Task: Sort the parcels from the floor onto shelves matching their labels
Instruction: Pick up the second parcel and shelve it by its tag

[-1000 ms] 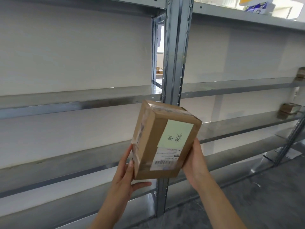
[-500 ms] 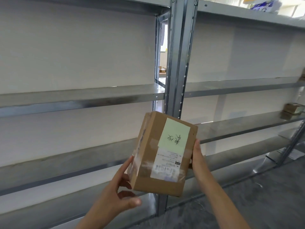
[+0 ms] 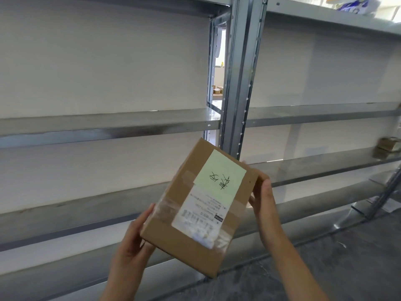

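Between two hands, one parcel

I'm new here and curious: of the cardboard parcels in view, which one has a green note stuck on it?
The parcel held between the left hand and right hand. Its pale green note has handwriting; the small boxes on the far right shelf show none.

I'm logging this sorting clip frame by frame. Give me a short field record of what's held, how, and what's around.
held item: cardboard parcel, tilted
label: green note, handwritten
left hand: grips the lower left side
right hand: grips the right edge
shelves: metal, mostly bare
other parcels: small boxes, far right shelf
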### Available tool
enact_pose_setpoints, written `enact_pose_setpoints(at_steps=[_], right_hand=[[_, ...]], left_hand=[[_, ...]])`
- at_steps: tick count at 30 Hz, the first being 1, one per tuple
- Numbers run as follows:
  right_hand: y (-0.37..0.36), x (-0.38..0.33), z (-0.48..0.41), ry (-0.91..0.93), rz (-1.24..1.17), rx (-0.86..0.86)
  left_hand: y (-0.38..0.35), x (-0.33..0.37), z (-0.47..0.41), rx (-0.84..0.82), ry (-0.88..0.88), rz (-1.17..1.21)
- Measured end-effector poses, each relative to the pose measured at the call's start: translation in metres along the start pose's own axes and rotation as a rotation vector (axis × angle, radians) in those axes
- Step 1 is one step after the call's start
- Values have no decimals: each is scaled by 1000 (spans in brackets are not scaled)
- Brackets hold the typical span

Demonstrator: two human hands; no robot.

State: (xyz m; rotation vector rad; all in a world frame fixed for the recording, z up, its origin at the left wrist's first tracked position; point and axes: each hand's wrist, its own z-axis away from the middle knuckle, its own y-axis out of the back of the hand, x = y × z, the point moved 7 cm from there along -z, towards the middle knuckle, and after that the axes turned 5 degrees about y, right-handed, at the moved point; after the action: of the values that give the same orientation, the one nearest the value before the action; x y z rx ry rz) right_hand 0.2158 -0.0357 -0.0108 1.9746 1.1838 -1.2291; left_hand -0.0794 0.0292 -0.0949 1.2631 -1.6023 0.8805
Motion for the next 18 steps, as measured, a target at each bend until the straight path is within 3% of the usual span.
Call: enact_pose_setpoints(at_steps=[8,12,18], right_hand=[[-12,28,28,-168,-267,35],[-30,42,41,-311,-387,3],[-23,65,48,-436,-351,25]], left_hand=[[26,22,-40,166,0,209],[15,37,-60,3,16,233],[-14,52,-68,-383,-18,24]])
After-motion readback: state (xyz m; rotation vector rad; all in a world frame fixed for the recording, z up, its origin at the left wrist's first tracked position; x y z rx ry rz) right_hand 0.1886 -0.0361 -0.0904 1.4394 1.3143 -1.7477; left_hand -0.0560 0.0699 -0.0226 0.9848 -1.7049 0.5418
